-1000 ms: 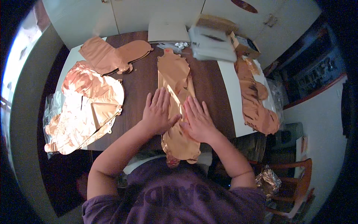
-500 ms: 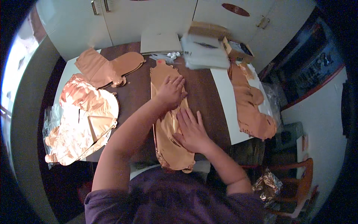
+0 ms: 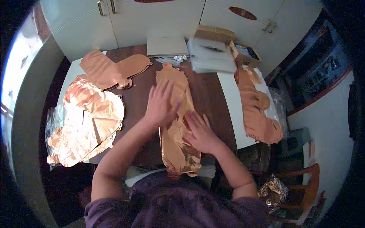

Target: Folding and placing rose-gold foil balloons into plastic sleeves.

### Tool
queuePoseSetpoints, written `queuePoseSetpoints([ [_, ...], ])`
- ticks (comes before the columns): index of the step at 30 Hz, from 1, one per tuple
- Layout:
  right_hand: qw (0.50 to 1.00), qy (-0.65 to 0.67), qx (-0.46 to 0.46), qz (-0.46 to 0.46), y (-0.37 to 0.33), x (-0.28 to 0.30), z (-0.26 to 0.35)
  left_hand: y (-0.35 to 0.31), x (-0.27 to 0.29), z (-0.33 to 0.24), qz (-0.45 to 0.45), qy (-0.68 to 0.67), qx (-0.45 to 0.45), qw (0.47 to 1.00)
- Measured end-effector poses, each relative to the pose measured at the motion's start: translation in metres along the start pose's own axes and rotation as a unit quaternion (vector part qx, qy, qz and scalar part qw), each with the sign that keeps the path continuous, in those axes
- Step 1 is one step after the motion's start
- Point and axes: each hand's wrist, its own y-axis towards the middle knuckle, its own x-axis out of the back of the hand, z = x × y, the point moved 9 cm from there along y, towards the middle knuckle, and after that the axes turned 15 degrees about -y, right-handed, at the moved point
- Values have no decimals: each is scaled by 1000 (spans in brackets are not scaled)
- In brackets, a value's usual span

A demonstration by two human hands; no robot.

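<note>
A long, flat rose-gold foil balloon (image 3: 176, 140), folded into a strip, lies lengthwise before me with a small red spot at its far tip. My left hand (image 3: 159, 104) is over its left edge, fingers spread and a little blurred; whether the palm touches the foil I cannot tell. Lower down, my right hand (image 3: 200, 133) rests flat on the right side of the strip with its fingers apart. Neither hand grips anything. The strip's near end is crinkled and shiny, close to my shirt.
A brown table (image 3: 213, 106) carries more flat foil balloons: a stack (image 3: 114, 72) at far left, a shiny pile (image 3: 91, 121) at near left, and others (image 3: 254, 106) on the right. Behind are a clear plastic packet (image 3: 211, 57), an open carton (image 3: 245, 54) and a chair (image 3: 313, 182).
My left hand has shifted left and slightly nearer, from the middle of the balloon to its left edge. My right hand stays in nearly the same place on the foil.
</note>
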Motion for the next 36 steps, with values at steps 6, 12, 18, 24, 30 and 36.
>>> queuePoseSetpoints([
  [6, 994, 53, 19, -95, 27, 36, -27, -67, -18, -35, 58, 108, 48, 991],
  [12, 994, -78, 34, -75, 72, 11, -51, -74, -42, -17, 105, 152, 81, 979],
  [18, 982, -148, 39, -112, 115, 15, -57, -69, -39, -16, 100, 147, 85, 980],
  [24, 970, 2, 35, -240, 183, 71, -82, -73, -35, -13, 76, 81, 97, 989],
  [30, 974, -61, -17, -216, 299, 85, -96, -72, -38, -11, 68, 80, 98, 990],
  [36, 945, -193, 37, -262, 360, 61, -61, -70, -40, -15, 86, 78, 86, 989],
])
